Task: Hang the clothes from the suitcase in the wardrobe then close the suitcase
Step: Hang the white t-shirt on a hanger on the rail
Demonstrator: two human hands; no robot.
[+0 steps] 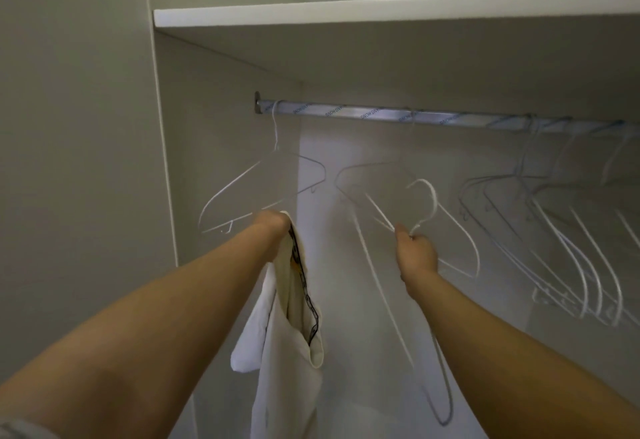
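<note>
Sleeve: a scrap of grey sleeve (15, 431) is seen bottom left, mostly cut off by the frame edge.
Left hand: the left hand (273, 225) is closed round the top of a white garment (284, 362); it's seen from behind, so the fingers are hidden.
Garment: it's dangled from that grip inside the wardrobe (221, 120), below the rail (346, 113), not yet put on a hanger.
Garment writing: a black trim band (306, 295) with pale lettering is run along the opening, but nothing can be read. Some yellow is seen beside it.
Right hand: the right hand (417, 253) is wrapped round the neck of a white wire hanger (433, 198), held off the rail with its body tipped downward.
Rail writing: blue lettering is printed over and over on the rail's wrap, too blurred to be made out.
Other hangers: one empty left hanger (277, 168) is hooked at the rail's far end, and a bunch of hangers (571, 238) is crowded on the right, cut off by the edge.
Shelf: a white shelf (381, 9) is fixed above the rail.
</note>
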